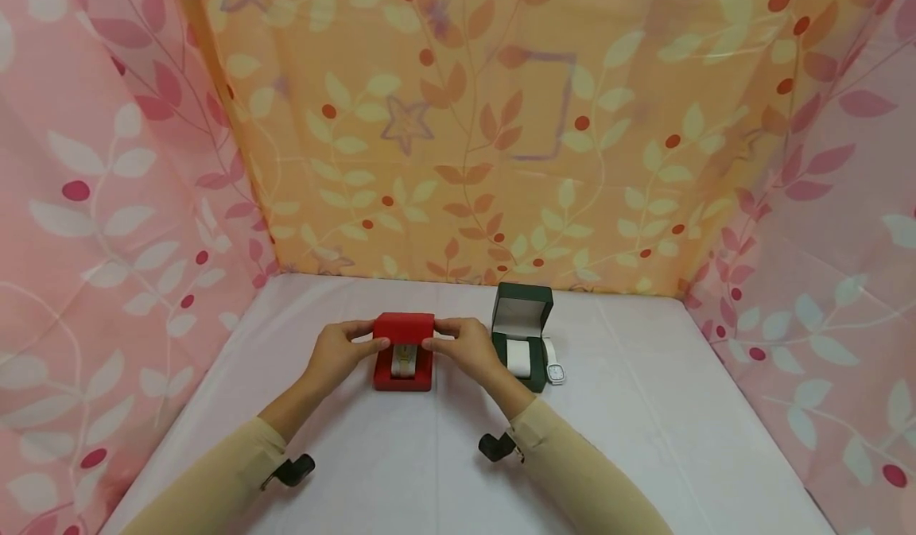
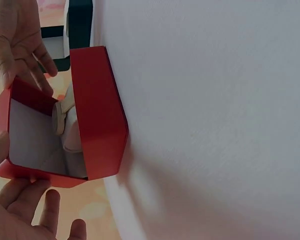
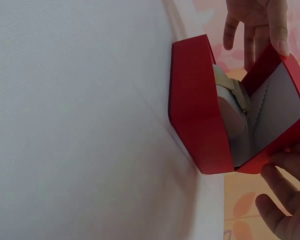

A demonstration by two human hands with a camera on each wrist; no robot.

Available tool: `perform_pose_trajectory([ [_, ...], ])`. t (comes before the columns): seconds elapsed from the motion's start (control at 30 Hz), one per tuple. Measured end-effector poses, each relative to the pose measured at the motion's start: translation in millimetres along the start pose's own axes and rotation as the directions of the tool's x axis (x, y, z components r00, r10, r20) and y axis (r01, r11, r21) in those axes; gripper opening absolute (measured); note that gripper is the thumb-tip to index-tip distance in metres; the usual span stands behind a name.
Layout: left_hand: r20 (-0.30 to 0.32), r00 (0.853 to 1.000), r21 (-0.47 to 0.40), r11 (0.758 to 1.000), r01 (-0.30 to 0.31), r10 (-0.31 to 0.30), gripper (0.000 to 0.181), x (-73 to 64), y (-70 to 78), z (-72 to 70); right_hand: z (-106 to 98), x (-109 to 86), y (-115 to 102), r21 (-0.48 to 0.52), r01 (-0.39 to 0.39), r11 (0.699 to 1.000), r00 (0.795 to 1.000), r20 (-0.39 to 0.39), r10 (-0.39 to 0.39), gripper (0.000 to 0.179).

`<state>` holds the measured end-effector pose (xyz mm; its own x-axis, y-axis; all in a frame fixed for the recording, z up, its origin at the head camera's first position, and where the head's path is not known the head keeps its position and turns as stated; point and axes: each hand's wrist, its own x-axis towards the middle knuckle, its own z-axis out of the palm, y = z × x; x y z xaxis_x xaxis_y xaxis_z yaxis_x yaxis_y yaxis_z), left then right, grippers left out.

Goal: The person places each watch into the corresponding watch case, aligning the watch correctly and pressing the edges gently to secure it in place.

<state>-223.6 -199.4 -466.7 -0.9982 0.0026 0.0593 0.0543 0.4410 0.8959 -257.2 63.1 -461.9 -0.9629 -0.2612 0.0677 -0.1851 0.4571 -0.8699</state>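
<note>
A red watch box [image 1: 403, 385] stands on the table with its lid [image 1: 404, 327] tilted partly down over the base. My left hand [image 1: 342, 350] pinches the lid's left side, thumb at the front edge. On the opposite side, my right hand [image 1: 468, 346] pinches the lid the same way. Inside sits a watch [image 3: 236, 92] with a pale strap, wrapped round a light cushion [image 2: 74, 135]. Both wrist views show the pale lining of the lid, with fingers along its outer sides.
Just right of my right hand stands a dark green watch box [image 1: 525, 295], lid raised, holding a white cushion [image 1: 518, 358]. A white watch [image 1: 555, 373] lies against its right side. The white-covered table [image 1: 644, 440] is bounded by patterned cloth [image 1: 465, 122] at the back and sides.
</note>
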Motion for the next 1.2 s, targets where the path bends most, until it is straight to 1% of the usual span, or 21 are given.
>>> perform_pose_trajectory([
  [0.17,-0.010,1.000,-0.031,1.000,0.001,-0.001,0.072,-2.4,-2.6,2.4,2.4,-4.5,-1.2,-0.018,0.004,1.000,1.000,-0.014,-0.004,0.057],
  [0.3,-0.021,1.000,-0.058,0.998,-0.008,0.007,0.070,-2.7,-5.1,4.2,4.4,-6.5,-1.7,-0.029,0.042,0.999,0.998,-0.035,-0.043,0.056],
  [0.47,-0.019,1.000,-0.065,0.998,0.008,-0.009,0.068,-3.4,-10.5,8.0,8.5,-8.6,1.9,-0.038,0.070,0.997,0.996,-0.060,-0.072,0.055],
  [0.7,-0.038,0.999,-0.070,0.997,0.022,-0.024,0.067,-2.5,-17.1,14.0,15.8,-7.9,11.9,-0.007,0.064,0.998,0.994,-0.083,-0.065,0.055],
  [0.97,-0.074,0.997,-0.080,0.997,0.001,-0.007,0.063,2.0,-18.9,19.3,19.5,-5.5,15.7,0.037,0.068,0.997,0.990,-0.123,-0.063,0.054],
  [1.2,-0.101,0.995,-0.072,0.997,0.001,-0.008,0.061,2.9,-22.4,24.8,24.3,-2.6,20.8,0.052,0.066,0.996,0.987,-0.152,-0.058,0.052],
])
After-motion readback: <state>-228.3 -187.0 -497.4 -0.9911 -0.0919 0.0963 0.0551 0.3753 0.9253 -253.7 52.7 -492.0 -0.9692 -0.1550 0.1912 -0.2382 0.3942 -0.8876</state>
